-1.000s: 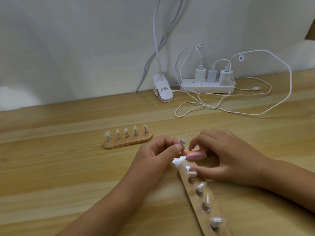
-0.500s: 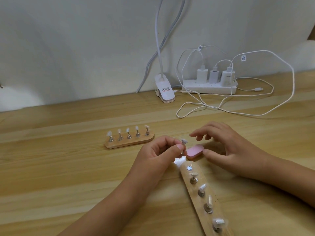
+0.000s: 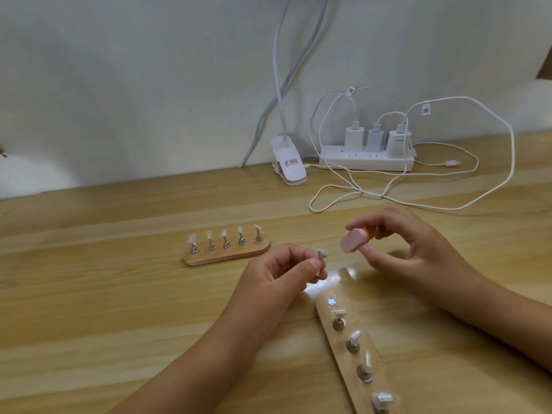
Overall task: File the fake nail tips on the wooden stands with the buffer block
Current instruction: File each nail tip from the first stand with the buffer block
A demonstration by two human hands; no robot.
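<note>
My left hand (image 3: 283,271) pinches a small metal peg with a pale nail tip (image 3: 321,254) on top, held above the table. My right hand (image 3: 409,249) grips the pink and orange buffer block (image 3: 354,239) between thumb and fingers, raised just right of the nail tip and apart from it. Below them lies a long wooden stand (image 3: 343,348) with several nail tips on pegs and one bare metal spot (image 3: 331,301) at its near end. A second wooden stand (image 3: 227,254) with several upright nail tips lies to the left.
A white power strip (image 3: 367,161) with three chargers sits at the back by the wall. Its white cables (image 3: 448,201) loop over the wooden table behind my right hand. A white lamp clip (image 3: 289,164) stands left of the strip.
My right hand let the buffer block rest on the table, then picked it up and lifted it up and to the right. My left hand has kept the peg nearly still.
</note>
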